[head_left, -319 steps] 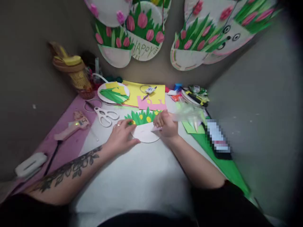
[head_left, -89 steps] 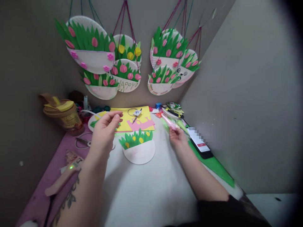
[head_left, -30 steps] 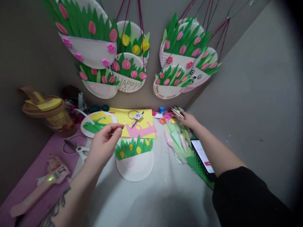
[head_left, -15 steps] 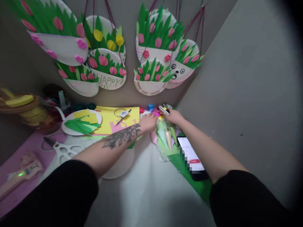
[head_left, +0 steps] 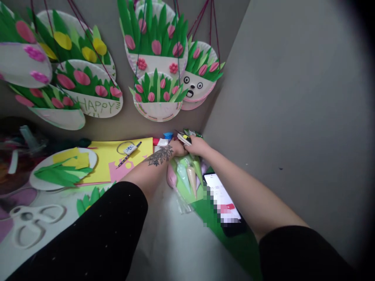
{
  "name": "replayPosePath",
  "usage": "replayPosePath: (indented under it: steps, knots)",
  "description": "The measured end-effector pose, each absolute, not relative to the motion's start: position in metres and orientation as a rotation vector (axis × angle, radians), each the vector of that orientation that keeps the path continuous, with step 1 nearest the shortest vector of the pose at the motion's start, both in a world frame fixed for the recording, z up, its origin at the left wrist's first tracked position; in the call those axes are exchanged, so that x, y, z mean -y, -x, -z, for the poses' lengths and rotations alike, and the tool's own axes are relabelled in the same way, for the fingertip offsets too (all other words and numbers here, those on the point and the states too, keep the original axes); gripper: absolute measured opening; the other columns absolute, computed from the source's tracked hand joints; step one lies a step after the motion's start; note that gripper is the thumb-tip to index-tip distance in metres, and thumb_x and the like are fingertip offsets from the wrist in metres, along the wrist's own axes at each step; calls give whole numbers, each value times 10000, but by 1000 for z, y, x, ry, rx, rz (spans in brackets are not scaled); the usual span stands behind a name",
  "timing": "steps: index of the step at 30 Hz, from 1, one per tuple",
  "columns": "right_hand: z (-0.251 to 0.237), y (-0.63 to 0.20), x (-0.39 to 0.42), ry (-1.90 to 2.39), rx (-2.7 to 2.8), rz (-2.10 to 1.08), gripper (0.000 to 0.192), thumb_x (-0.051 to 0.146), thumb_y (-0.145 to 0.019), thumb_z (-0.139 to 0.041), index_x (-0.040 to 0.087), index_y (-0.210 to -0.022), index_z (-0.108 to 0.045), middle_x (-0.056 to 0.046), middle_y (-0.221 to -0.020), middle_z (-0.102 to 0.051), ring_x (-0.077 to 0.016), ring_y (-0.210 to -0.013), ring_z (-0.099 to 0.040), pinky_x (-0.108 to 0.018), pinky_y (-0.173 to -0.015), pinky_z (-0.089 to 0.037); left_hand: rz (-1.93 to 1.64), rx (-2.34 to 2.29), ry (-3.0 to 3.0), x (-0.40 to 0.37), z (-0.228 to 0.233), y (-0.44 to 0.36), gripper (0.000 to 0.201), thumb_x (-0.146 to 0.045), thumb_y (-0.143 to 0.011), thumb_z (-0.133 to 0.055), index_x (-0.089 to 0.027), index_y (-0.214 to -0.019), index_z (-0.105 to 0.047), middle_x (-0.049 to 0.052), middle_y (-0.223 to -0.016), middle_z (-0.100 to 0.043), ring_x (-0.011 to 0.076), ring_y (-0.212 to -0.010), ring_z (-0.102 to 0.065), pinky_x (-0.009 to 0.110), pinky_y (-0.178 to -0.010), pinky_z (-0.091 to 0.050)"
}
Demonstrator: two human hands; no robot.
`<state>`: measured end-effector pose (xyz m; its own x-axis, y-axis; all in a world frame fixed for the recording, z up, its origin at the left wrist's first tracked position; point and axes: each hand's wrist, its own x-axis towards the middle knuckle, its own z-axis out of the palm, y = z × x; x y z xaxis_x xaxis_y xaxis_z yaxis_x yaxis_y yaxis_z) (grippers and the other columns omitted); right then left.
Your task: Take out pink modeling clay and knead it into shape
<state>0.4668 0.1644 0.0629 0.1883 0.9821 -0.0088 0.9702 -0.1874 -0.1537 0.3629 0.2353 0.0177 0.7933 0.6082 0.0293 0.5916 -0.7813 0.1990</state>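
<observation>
Hands meeting at table's far corner. Left hand (head_left: 176,148): fingers hidden behind the wrist, grip not discernible; touching small stack of packets (head_left: 185,137). Right hand (head_left: 198,146): fingers curled on same stack, thumb on top. Clear bag of pastel cones (head_left: 187,175): lying just below both hands, near end toward camera. Phone (head_left: 224,203): beside bag, on green paper (head_left: 234,244), under right forearm. Yellow sheet (head_left: 111,158), plate of paper leaves (head_left: 63,168), scissors (head_left: 32,220): left. Plate crafts (head_left: 158,95): hanging on wall.

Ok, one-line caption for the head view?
Both hands, left hand and right hand, reach the corner pile above the bag of cones.
</observation>
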Motion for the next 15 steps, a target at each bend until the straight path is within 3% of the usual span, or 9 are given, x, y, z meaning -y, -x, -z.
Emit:
replayPosePath:
  steps: [7,15]
  knots:
    - [-57,-467,-161,2326,1924,-162,498,410,-798,-542,120,-1199,-488,-168,-1114,-652,-291,-1004,-630,-323,-809,-479,0,-882,-2906,-239,-10,-321,394,-361,-885,-500,-240,-1258,-537,79,-1421,-426,310,-1289,-394,580,-1064,-245]
    - [-32,-439,-159,2362,1855,-68,540,425,-777,-605,106,-1191,-469,-208,-1219,-575,-312,-1131,-547,-379,-918,-417,28,-1011,-2899,-207,-21,-289,427,-376,-893,-508,-177,-1271,-508,124,-1320,-509,282,-1169,-508,547,-984,-375]
